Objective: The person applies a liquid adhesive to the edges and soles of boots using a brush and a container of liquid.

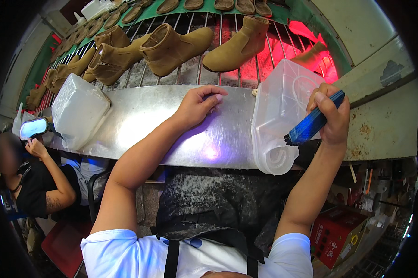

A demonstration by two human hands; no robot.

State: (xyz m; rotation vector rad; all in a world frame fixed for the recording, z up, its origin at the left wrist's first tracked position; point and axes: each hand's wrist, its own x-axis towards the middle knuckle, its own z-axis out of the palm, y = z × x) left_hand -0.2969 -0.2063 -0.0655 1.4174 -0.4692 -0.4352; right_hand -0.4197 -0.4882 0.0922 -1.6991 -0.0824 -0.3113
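My right hand [335, 116] grips a blue brush [314, 121], a thick wrapped bundle with a dark tip angled down to the left. It is held over a clear plastic container [283, 99] at the right of the metal table [144, 125]. A round spout or cup [280, 158] sits at the container's near end. Over the middle of the table is my left hand [199, 107], its fingers curled in and the thumb against the index finger, with nothing visible in it. Beyond it, tan ankle boots [174, 51] lie on a metal rack [220, 34].
Another clear container [79, 109] stands at the left of the table. Shoe soles [193, 4] line a green strip along the back. Red light glows under the rack at right. A co-worker [37, 178] sits at the left holding a lit device. A red box [338, 234] stands low at right.
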